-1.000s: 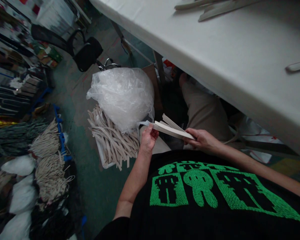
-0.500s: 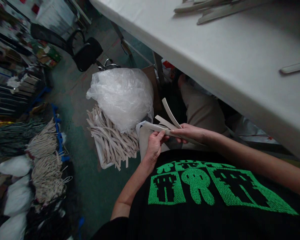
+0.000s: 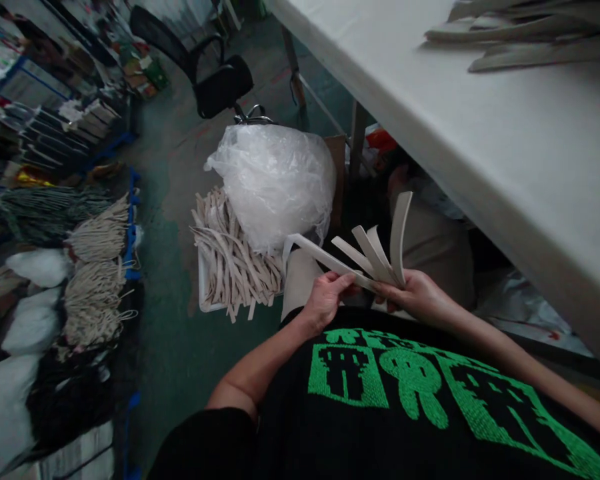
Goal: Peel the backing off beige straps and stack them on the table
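Note:
In front of my shirt, my left hand (image 3: 329, 297) pinches a long pale flat strip (image 3: 320, 252) between thumb and fingers. That strip runs up and left, and its far end bends down over my knee. Closed just to the right, my right hand (image 3: 416, 293) grips several beige strips (image 3: 377, 250), whose free ends fan upward. The pale strip's other end reaches the right hand's fingers. Beside my knee, a shallow white tray (image 3: 203, 280) holds a heap of similar beige strips (image 3: 235, 260).
A big clear plastic bag (image 3: 280, 180) rests against the heap. The white-covered table (image 3: 430, 127) slants across the right, with more strips (image 3: 530, 33) on it. Behind stands a black office chair (image 3: 225, 83). Bundled cords (image 3: 97, 293) lie on blue pallets at left.
The strips in my right hand have spread into a wider fan, with more ends showing. Both hands appear a little lower and farther right as the view shifts.

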{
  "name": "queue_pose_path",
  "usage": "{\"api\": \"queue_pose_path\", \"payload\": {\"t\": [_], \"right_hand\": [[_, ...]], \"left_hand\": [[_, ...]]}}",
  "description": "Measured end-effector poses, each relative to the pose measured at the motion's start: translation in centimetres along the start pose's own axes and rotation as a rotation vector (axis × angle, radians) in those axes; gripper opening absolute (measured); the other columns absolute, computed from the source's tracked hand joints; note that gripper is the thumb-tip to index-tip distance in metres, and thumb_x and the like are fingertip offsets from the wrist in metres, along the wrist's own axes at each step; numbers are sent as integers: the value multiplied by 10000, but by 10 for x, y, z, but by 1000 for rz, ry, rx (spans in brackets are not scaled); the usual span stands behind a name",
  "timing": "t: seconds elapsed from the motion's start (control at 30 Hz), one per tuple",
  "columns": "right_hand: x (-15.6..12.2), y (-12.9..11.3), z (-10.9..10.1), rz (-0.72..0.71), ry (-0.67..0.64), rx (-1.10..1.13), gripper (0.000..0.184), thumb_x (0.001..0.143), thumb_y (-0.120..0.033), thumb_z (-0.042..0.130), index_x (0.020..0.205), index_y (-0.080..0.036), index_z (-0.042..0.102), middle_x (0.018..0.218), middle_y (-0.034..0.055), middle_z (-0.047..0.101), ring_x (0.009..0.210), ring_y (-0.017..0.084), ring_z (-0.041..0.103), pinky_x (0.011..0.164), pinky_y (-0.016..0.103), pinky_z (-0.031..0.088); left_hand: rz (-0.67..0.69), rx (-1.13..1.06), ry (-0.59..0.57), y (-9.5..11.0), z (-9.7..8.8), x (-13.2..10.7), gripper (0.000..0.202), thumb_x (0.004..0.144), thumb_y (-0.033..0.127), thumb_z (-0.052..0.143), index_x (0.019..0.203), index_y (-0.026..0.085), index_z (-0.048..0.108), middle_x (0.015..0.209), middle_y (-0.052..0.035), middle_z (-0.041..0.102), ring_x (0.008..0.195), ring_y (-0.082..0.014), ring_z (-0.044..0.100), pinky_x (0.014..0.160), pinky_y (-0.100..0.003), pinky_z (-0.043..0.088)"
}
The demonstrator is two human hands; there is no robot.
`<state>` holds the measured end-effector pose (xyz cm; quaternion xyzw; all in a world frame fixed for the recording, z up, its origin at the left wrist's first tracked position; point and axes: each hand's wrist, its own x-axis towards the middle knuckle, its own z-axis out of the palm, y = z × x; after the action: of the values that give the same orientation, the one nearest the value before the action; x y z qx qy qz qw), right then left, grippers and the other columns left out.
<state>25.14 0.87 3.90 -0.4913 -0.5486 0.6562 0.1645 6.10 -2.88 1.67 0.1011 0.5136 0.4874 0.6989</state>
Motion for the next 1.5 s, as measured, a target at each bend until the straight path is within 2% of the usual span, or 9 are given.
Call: {"api": "queue_pose_path", "payload": {"t": [0.1, 0.2, 0.33, 0.5, 0.73, 0.9, 1.03, 1.23, 1.5], "right_hand": [[-8, 0, -4, -46, 41, 14, 600, 708, -778, 679, 761, -180, 673, 665, 62, 677, 534, 175, 594, 517, 288, 488], [-34, 9, -24, -52, 72, -67, 599, 757, -781, 646, 769, -186, 722, 669, 79, 699, 595, 208, 631, 567, 302, 515], [-66, 20, -38, -26, 228, -151, 645, 751, -838, 593, 689, -209, 722, 584, 74, 664, 524, 212, 595, 489, 309, 477], [-66, 18, -39, -60, 331, -21, 648, 744, -839, 605, 728, -199, 706, 642, 79, 687, 568, 227, 639, 556, 327, 529], [-62, 21, -36, -37, 323, -79, 674, 729, -858, 585, 691, -194, 691, 628, 82, 686, 559, 222, 630, 541, 327, 509], [-46, 16, -32, -84, 312, -16, 675, 726, -856, 576, 720, -186, 652, 617, 80, 664, 544, 214, 619, 521, 321, 495], [-61, 23, -44, -54, 300, -91, 685, 744, -862, 554, 710, -189, 678, 639, 92, 684, 566, 235, 637, 554, 345, 514], [-65, 26, -45, -36, 431, -94, 657, 766, -847, 534, 686, -206, 652, 622, 75, 674, 539, 226, 627, 536, 339, 501], [-41, 35, -42, -35, 292, -146, 413, 867, -595, 554, 761, -206, 647, 694, 49, 703, 573, 203, 645, 550, 305, 485]], "left_hand": [[21, 64, -111, 2, 20, 2, 437, 500, 440, 929, 746, 126, 750, 743, -45, 712, 618, -108, 595, 665, -272, 477], [88, 119, -185, 9, 35, 6, 418, 528, 440, 919, 768, 134, 766, 784, -59, 723, 664, -121, 591, 694, -286, 477], [63, 217, -306, 0, 58, 12, 437, 536, 478, 903, 769, 133, 770, 744, -53, 707, 651, -123, 571, 681, -290, 460], [-1, 286, -380, -11, 80, 22, 462, 502, 497, 908, 732, 127, 752, 709, -35, 685, 638, -110, 549, 664, -278, 436], [-48, 188, -166, -2, 61, 33, 522, 406, 460, 953, 717, 112, 721, 676, -16, 660, 580, -73, 531, 607, -240, 413], [-136, 199, -219, -18, 65, 33, 529, 408, 483, 949, 663, 110, 674, 602, 7, 610, 535, -70, 514, 576, -240, 394], [-133, 178, -237, -14, 79, 39, 529, 402, 466, 954, 679, 113, 674, 634, 5, 623, 545, -66, 515, 591, -242, 404], [-209, 222, -336, -28, 100, 43, 522, 407, 477, 947, 653, 114, 664, 628, 9, 609, 536, -67, 503, 597, -253, 416], [-159, 150, -92, -7, 56, 62, 468, 447, 365, 952, 722, 118, 665, 632, 31, 617, 544, -48, 520, 586, -207, 432]]}}
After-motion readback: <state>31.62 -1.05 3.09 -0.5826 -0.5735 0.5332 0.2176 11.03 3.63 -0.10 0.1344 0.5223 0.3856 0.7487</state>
